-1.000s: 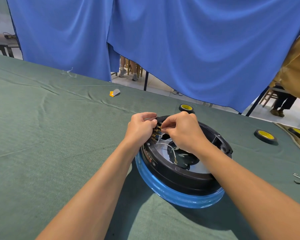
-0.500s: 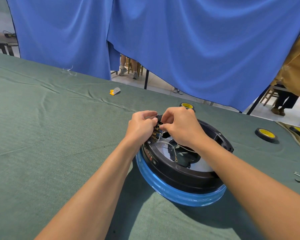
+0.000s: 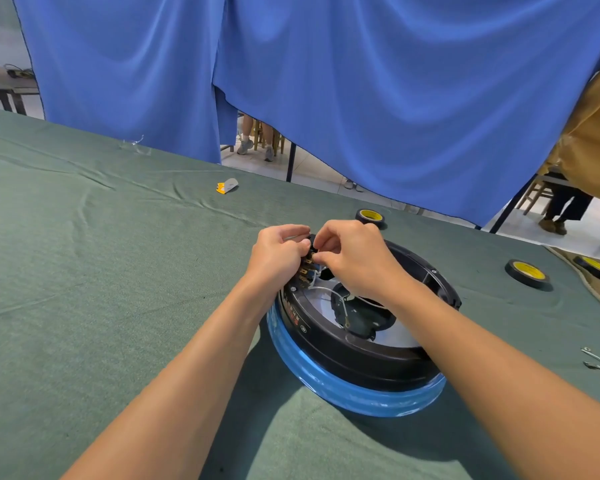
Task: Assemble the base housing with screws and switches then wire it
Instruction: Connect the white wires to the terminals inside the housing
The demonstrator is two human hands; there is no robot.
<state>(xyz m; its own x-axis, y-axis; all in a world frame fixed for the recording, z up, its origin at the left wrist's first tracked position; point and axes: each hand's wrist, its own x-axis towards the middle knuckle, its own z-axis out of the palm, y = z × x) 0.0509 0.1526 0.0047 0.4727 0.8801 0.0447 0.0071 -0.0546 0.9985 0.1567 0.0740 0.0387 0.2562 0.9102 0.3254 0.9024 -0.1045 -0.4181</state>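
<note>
A round black base housing with a blue lower rim lies upside down on the green cloth. On its far left edge sits a switch block with brass terminals. My left hand grips that edge by the switch block. My right hand pinches a white wire end at the terminals. The wire loops down inside the housing to a ring lug. Both sets of fingertips hide the exact contact point.
Three black tape rolls with yellow cores lie beyond: one behind the hands, two at the right. A metal hook lies at the right. A small yellow-grey scrap lies far left. Blue curtains hang behind the table.
Both hands stay at the switch block with small finger shifts; my right hand's fingers have moved slightly up at the terminals. The housing has not moved.
</note>
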